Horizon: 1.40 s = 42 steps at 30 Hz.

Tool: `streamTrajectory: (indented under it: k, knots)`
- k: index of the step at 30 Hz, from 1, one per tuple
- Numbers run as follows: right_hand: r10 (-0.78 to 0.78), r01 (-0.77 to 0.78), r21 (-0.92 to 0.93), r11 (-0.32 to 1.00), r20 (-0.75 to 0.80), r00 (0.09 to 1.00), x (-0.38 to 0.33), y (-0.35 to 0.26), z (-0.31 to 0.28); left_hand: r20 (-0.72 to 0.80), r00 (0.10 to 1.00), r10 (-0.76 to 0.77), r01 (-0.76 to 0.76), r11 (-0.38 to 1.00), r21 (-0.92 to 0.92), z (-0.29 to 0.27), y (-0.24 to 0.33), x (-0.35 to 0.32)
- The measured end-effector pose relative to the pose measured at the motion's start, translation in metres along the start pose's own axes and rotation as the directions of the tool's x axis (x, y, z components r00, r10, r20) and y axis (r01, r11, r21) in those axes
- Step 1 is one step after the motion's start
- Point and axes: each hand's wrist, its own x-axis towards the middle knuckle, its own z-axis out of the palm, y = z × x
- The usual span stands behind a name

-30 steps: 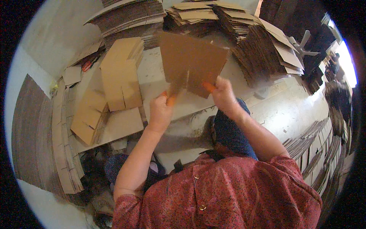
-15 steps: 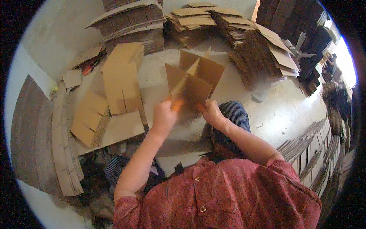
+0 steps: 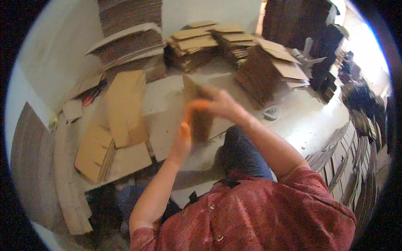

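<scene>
I hold a brown cardboard piece (image 3: 200, 119) upright in front of me, folded narrow and blurred by motion. My left hand (image 3: 181, 144) grips its lower left edge, with an orange cover on the thumb. My right hand (image 3: 217, 104) grips its top, an orange-covered fingertip pointing left. Both forearms come up from my red patterned shirt. The piece hangs over the pale floor, just in front of my blue-clad knee (image 3: 245, 152).
Flat cardboard sheets (image 3: 123, 106) lie to my left, with another stack (image 3: 94, 152) nearer. Tall piles of cardboard (image 3: 201, 44) stand at the back and at the right (image 3: 268, 71). More sheets lean along the right edge (image 3: 347, 146). A small white object (image 3: 271, 112) lies on the floor.
The cardboard went from a wide flat sheet held high, to a partly opened shape, to a narrow folded piece now. Both hands moved closer together and lower.
</scene>
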Motion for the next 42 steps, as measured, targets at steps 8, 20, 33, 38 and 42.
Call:
streamTrajectory:
  k: [8,20,33,38,42]
  knots:
    - [0.134,-0.108,0.187,0.976,-0.132,0.982,-0.045,0.02,-0.014,0.131,0.989,0.069,-0.077,0.995,0.057,0.047,-0.01,-0.012]
    - [-0.536,-0.237,-0.918,0.319,-0.381,0.753,0.0,-0.002,-0.22,0.137,0.986,0.095,-0.166,0.519,0.839,-0.015,-0.046,-0.052]
    - [-0.263,-0.048,-0.283,0.958,-0.932,0.248,-0.082,0.119,-0.255,-0.036,0.999,0.013,0.017,0.7,0.714,0.005,-0.093,-0.094]
    - [0.7,-0.08,0.751,0.656,-0.565,0.438,-0.125,0.211,-0.247,-0.023,0.999,0.023,-0.002,0.754,0.657,0.022,-0.084,-0.064]
    - [0.696,0.038,0.875,0.482,-0.408,0.591,-0.099,0.256,-0.244,0.012,0.987,-0.158,0.129,0.85,0.511,0.058,-0.047,0.031]
